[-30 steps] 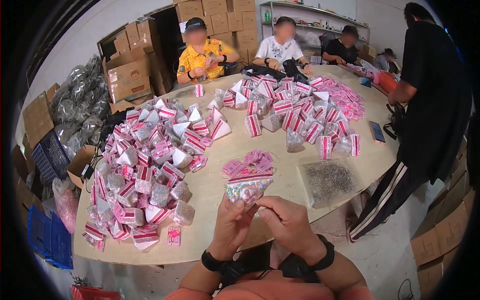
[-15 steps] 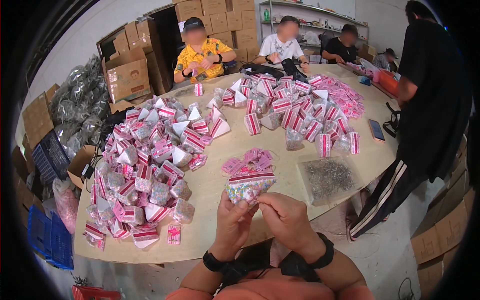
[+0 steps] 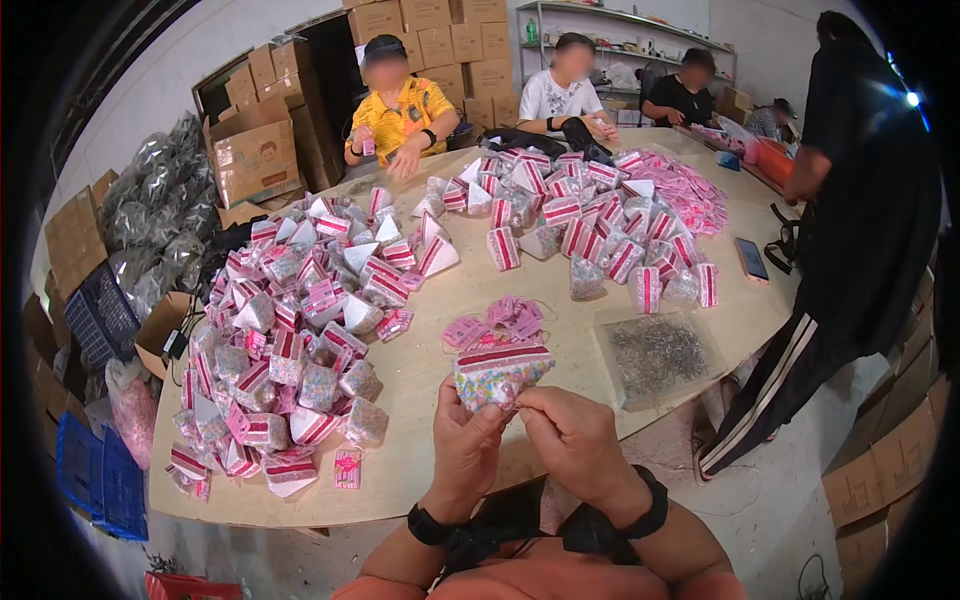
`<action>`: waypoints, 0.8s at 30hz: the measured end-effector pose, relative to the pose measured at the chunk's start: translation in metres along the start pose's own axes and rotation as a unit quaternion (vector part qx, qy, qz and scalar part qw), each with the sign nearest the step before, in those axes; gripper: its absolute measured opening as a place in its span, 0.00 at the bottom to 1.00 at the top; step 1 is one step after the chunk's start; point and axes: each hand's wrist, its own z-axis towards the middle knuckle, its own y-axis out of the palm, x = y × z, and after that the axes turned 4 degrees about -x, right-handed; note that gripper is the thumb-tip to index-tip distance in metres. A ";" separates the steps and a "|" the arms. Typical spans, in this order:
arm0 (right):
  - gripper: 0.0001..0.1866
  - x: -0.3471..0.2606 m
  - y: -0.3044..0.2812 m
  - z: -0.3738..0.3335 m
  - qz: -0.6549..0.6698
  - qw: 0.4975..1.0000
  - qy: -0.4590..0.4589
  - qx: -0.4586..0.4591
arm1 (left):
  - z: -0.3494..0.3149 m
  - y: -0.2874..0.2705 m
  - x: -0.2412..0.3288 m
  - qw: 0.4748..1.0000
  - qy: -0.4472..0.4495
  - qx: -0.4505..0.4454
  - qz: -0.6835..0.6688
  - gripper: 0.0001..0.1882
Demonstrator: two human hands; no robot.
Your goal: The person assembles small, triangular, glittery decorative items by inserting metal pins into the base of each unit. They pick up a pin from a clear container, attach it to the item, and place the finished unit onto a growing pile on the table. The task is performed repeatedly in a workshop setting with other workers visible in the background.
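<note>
A cake-slice-shaped toy (image 3: 503,372) with a sprinkle-patterned side and a dark pink striped band is held up over the near table edge. Wrapped round its left side is my left hand (image 3: 470,440), thumb on the front. My right hand (image 3: 565,430) pinches at the toy's lower right, beside a small pink round part; what lies between its fingertips is too small to make out. Just beyond the toy lie several pink tags (image 3: 510,318) with thin loops of string. A single pink card tag (image 3: 348,468) rests farther left.
A big heap of cake-slice toys (image 3: 290,330) covers the table's left. Another heap (image 3: 590,210) lies at the far side beside a pile of pink tags (image 3: 680,190). A clear tray of small metal pieces (image 3: 660,360) and a phone (image 3: 751,260) are on the right. Co-workers surround the table.
My hands and the toy have hardly moved. Across the table, the co-worker in yellow has drawn their hands apart, one holding a small pink thing, the other lowered toward the table.
</note>
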 end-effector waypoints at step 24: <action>0.06 0.007 0.002 0.000 0.062 0.996 0.065 -0.002 | -0.002 -0.008 -0.008 0.995 0.045 0.038 0.080 0.35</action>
